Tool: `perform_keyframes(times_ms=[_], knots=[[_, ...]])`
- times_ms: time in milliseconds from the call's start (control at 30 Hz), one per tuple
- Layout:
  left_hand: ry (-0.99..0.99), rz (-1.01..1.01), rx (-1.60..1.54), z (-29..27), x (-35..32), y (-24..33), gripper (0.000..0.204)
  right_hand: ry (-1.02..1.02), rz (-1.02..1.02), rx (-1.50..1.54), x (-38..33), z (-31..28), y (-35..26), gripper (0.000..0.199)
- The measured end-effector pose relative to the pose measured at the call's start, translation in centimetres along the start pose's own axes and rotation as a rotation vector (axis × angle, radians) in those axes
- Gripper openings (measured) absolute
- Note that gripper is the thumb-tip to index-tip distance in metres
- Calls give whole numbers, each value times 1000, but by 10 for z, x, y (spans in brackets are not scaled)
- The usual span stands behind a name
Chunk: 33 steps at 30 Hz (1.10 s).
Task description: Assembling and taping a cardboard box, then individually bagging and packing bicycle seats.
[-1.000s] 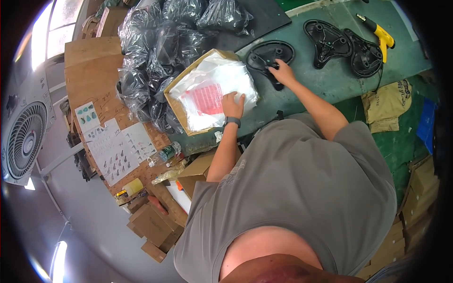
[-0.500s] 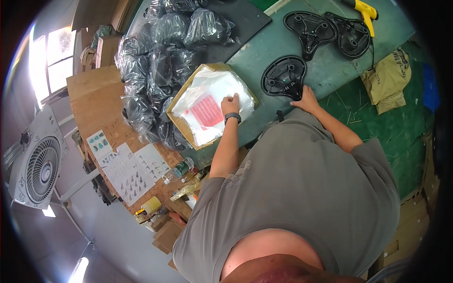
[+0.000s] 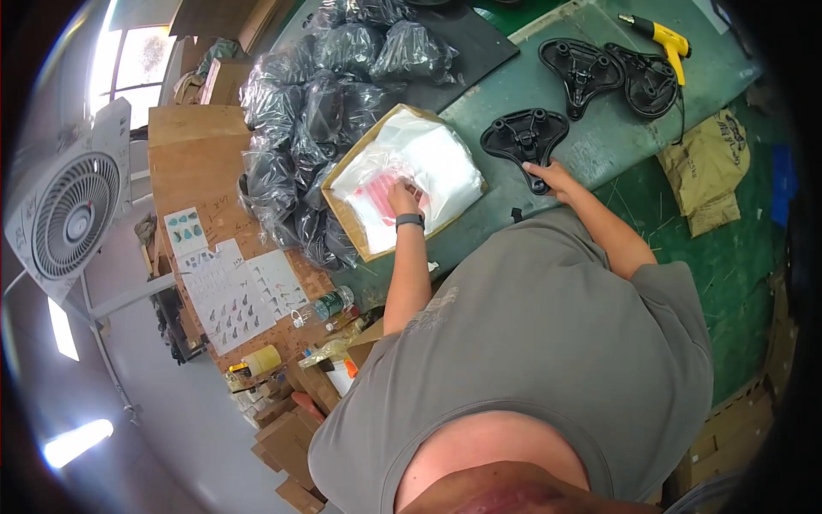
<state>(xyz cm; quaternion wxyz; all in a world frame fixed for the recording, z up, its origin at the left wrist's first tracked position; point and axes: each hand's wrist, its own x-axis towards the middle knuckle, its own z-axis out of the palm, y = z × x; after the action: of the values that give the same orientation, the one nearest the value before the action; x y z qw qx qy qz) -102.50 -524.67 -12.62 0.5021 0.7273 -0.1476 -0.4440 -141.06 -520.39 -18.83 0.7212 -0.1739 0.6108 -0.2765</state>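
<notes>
My left hand (image 3: pixel 402 197) rests with fingers closed on the clear plastic bags (image 3: pixel 419 163) that fill an open cardboard box (image 3: pixel 355 240) on the green table (image 3: pixel 591 146). A pink sheet shows under the plastic beside the fingers. My right hand (image 3: pixel 552 177) grips the near end of a black moulded plastic part (image 3: pixel 524 135) lying flat on the table. A dark band sits on my left wrist.
Two more black moulded parts (image 3: pixel 612 73) and a yellow power tool (image 3: pixel 659 34) lie at the table's far right. Several dark bagged parts (image 3: pixel 317 111) pile up left of the box. A fan (image 3: pixel 73 214), a sheet of stickers (image 3: pixel 227 291), a bottle (image 3: pixel 321 306) and cardboard boxes stand at left.
The view has shifted, so the table sits lower and nearer. My left hand stays on the plastic bags in the box. My right hand stays on the black part.
</notes>
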Motion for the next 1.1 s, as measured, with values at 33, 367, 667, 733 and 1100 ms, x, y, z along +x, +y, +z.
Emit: perform_keyframes(times_ms=[33,367,667,733,1100], knots=[[9,-6,-42,-7,-4,3,23,-2,30,98,4,8,5,51],[-110,823,701,-62,-112,76,26,-584,-305,332,-151,134,-81,41],[-331,622,534,-94,-158,67,19,-778,-26,272,-162,241,-78,36],[-288,444,322,-112,-153,51,23,-659,-34,215,-161,244,-71,34],[-368,590,399,-143,-175,113,22,-875,7,296,-184,221,-83,37]])
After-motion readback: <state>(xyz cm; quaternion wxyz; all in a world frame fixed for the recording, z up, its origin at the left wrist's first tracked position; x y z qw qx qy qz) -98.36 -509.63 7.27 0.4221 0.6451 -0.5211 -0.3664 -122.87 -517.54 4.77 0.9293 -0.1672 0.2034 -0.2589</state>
